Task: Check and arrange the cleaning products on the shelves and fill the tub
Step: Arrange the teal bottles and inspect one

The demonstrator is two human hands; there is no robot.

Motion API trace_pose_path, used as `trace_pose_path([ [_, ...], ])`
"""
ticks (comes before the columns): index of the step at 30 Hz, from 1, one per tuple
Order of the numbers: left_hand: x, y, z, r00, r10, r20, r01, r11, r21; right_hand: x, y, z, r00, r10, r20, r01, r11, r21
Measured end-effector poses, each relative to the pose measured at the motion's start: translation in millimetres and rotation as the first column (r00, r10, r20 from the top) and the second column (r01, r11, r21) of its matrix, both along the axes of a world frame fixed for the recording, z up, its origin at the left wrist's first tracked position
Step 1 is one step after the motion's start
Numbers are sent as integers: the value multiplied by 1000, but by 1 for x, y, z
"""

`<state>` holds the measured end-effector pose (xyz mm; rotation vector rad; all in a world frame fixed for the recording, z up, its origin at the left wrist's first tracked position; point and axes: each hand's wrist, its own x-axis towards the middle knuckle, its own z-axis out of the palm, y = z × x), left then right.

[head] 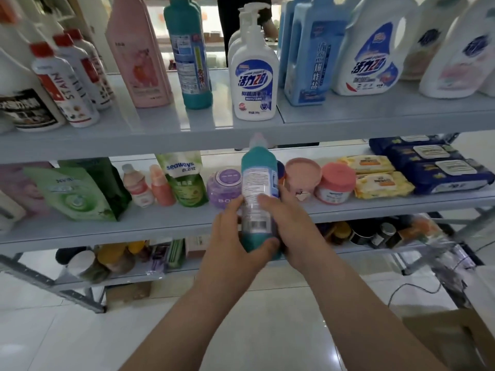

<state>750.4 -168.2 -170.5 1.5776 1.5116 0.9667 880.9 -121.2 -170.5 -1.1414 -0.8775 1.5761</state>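
I hold a teal bottle [258,180] with a pale cap upright in front of the middle shelf [160,223], its printed back label and barcode turned toward me. My left hand [235,231] grips its lower left side. My right hand [292,220] wraps the right side and base. A matching teal bottle [191,54] stands on the upper shelf [160,135] beside a pink bottle [139,52] and a white pump bottle [254,79].
The upper shelf also carries red-capped stain bottles [67,81] and large detergent jugs [375,46]. Green refill pouches [77,191], pink jars [337,183] and wipe packs [434,162] line the middle shelf. A cardboard box [455,341] sits on the tiled floor at lower right.
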Motion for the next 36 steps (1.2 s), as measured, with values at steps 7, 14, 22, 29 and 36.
trace_pose_path([
  [7,-7,-7,-10,743,66,666,191,933,-306,7,-15,-6,945,-17,-325,25,999,22],
  [14,-29,-2,-18,817,-32,576,203,951,-234,-3,-13,-5,985,101,-141,-52,948,313],
  [22,-54,20,-44,985,110,133,-139,962,234,-22,-12,0,948,187,258,-264,913,311],
  [29,-80,32,-44,976,80,200,-144,934,328,-55,-7,-4,887,102,451,-308,859,410],
  [36,-110,33,-26,966,112,231,-160,967,199,-109,6,15,986,-128,107,60,871,488],
])
